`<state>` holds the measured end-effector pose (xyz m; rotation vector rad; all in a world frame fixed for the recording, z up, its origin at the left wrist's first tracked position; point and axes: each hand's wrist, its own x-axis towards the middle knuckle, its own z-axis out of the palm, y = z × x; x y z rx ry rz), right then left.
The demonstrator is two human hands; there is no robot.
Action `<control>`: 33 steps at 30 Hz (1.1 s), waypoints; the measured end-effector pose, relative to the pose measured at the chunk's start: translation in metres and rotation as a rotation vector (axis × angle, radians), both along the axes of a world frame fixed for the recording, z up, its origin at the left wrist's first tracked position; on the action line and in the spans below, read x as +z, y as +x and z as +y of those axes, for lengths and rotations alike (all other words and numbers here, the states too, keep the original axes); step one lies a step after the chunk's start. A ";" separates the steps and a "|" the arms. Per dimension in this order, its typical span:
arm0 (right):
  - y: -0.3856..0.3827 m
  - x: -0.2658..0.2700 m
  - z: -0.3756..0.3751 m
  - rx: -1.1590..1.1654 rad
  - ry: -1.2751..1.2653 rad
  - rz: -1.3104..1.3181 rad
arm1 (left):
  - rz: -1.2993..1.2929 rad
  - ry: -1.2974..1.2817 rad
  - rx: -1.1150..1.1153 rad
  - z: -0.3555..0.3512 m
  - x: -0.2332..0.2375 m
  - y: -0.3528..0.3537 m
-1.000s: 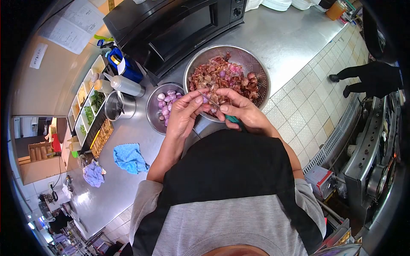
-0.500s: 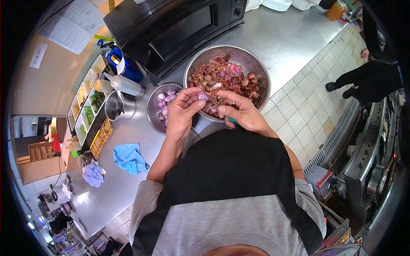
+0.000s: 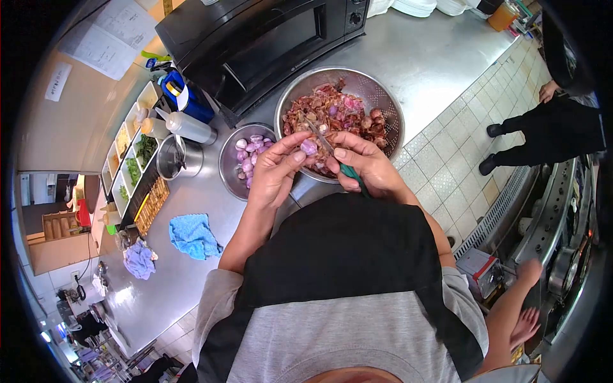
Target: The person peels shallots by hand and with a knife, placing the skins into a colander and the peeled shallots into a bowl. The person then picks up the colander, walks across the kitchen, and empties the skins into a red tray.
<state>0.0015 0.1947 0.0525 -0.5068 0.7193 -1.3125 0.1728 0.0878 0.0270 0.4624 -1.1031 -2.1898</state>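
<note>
Between the thumb and fingers of my left hand (image 3: pixel 273 171) is a small purple shallot (image 3: pixel 309 147). My right hand (image 3: pixel 369 165) is closed around the green handle of a small knife (image 3: pixel 349 172), its blade slanting up and left beside the shallot. Both hands are over the near edge of a perforated metal colander (image 3: pixel 396 118), which holds brownish-red skins and several unpeeled shallots (image 3: pixel 375 119). Left of it, partly behind my left wrist, stands a metal bowl (image 3: pixel 225 167) with peeled purple shallots (image 3: pixel 250 150).
A black oven (image 3: pixel 268 48) stands behind the colander. On the left are a blue cloth (image 3: pixel 193 237), a purple cloth (image 3: pixel 139 260), a metal pot (image 3: pixel 170 163), a squeeze bottle (image 3: pixel 191 129) and trays of greens (image 3: pixel 133 171). People in dark trousers (image 3: pixel 549 131) and with a bare arm (image 3: pixel 511 306) are at right.
The knife blade now shows clearly beside the shallot, and my right hand has turned slightly. At right, the dark-clothed person has shifted, and another person's bare arm has come into view.
</note>
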 end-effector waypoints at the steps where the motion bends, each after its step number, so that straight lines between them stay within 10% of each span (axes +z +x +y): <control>1: 0.001 0.001 0.000 -0.014 -0.003 0.073 | 0.030 0.046 0.006 0.000 -0.002 -0.001; 33: 0.012 -0.008 -0.001 -0.052 -0.081 0.490 | -0.132 -0.078 0.112 -0.001 -0.002 0.002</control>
